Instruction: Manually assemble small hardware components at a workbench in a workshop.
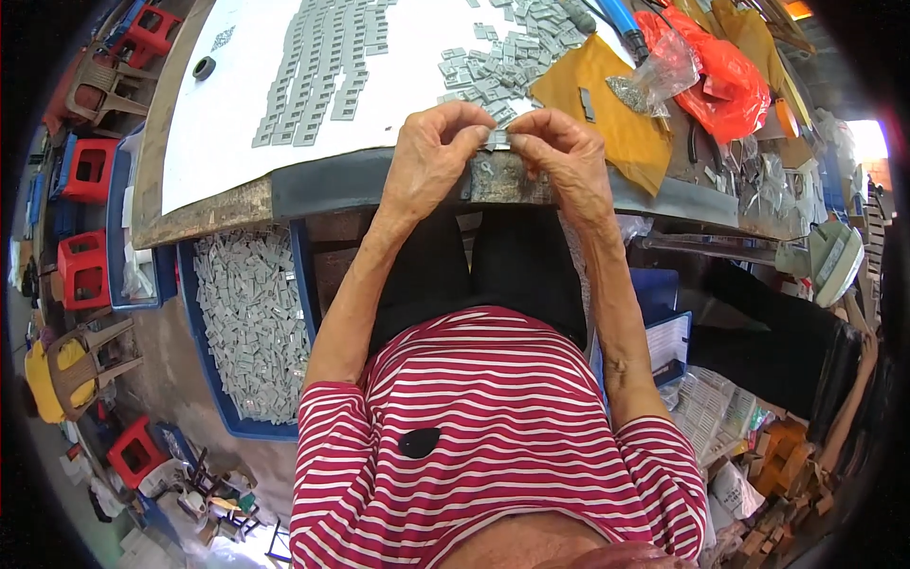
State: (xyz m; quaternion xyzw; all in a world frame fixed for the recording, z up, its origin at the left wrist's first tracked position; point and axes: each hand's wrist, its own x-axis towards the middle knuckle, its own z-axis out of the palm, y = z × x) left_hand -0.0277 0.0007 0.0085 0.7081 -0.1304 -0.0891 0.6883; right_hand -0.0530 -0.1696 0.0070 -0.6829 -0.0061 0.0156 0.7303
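Observation:
My left hand (438, 152) and my right hand (566, 156) meet at the near edge of the table. Thumb and forefinger of each are pinched on a small grey plastic piece (498, 140), one hand at either side of it. The fingertips partly cover the piece. Just beyond, a loose pile of similar grey pieces (502, 62) spreads over a white sheet (223, 128). Left of the pile, more grey pieces lie in neat slanting rows (318, 71), each showing a small dark window.
Brown paper (626, 142) lies to the right, with a clear bag of small metal parts (637, 95), a blue tool (618, 17) and a red plastic bag (744, 90). A black ring (204, 68) sits at left. Below stands a blue crate (202, 341) full of grey pieces.

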